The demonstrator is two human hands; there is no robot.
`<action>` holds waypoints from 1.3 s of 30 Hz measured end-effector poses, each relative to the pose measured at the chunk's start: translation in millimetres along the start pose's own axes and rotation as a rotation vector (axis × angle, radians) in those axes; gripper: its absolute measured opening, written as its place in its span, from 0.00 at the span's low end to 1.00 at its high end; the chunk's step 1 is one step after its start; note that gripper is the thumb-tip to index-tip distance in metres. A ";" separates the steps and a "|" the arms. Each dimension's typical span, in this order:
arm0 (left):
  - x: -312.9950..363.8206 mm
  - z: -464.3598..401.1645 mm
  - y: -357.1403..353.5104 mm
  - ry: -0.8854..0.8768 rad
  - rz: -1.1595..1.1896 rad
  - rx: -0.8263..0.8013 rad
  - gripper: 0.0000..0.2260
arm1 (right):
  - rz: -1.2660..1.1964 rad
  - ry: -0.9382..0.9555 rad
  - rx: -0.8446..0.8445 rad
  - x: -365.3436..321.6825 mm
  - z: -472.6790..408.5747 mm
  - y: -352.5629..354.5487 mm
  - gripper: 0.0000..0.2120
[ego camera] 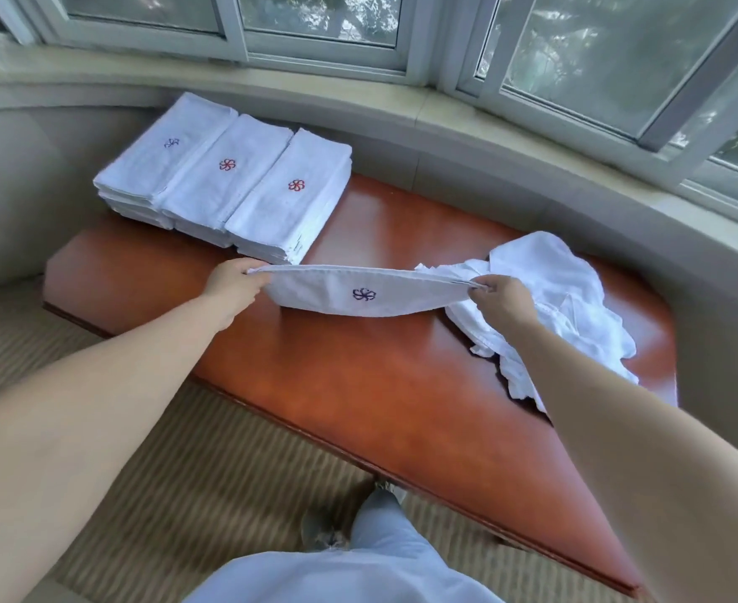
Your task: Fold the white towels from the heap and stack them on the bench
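A white towel (pixel 365 293) with a dark blue flower mark hangs folded in half, stretched between my hands above the reddish-brown bench (pixel 358 385). My left hand (pixel 236 287) pinches its left top corner and my right hand (pixel 504 298) pinches its right top corner. The towel's lower edge sags close to the bench top. A rumpled heap of white towels (pixel 567 306) lies on the bench's right part, partly behind my right hand. Three stacks of folded white towels (pixel 228 176) stand side by side at the bench's far left, one with a blue mark, two with red marks.
A curved pale window ledge (pixel 402 111) and windows run behind the bench. Beige upholstery (pixel 14 189) sits to the left. Striped carpet (pixel 184 472) lies in front of the bench, with my light-blue trouser leg (pixel 380 559) at the bottom.
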State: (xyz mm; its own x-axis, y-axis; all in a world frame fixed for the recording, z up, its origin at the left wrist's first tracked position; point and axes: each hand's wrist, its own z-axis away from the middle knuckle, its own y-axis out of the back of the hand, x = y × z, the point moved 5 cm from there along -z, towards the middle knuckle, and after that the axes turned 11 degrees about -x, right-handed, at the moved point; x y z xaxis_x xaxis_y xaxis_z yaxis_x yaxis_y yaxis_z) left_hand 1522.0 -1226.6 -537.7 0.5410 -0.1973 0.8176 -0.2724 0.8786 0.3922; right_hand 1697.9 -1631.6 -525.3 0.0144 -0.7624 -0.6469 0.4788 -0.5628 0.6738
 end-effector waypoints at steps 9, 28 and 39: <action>-144.1 50.3 -51.8 0.544 -0.522 -0.725 0.04 | 0.253 -0.389 -0.697 125.3 58.7 -92.5 0.09; -140.4 -59.0 -76.3 0.387 -0.427 -0.411 0.10 | 0.179 -0.397 -0.475 142.2 -47.3 -118.6 0.12; -190.1 -71.9 -95.2 0.520 -0.240 -0.274 0.10 | -0.135 -0.402 -0.338 175.9 -41.3 -151.5 0.11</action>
State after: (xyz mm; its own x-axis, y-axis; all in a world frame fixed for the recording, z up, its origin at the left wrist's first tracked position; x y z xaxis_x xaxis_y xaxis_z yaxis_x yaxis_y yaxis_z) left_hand 1502.2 -1241.5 -760.7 0.8963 -0.2260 0.3816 0.0806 0.9291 0.3610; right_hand 1664.2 -1667.3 -755.9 -0.3720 -0.7899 -0.4875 0.7100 -0.5804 0.3988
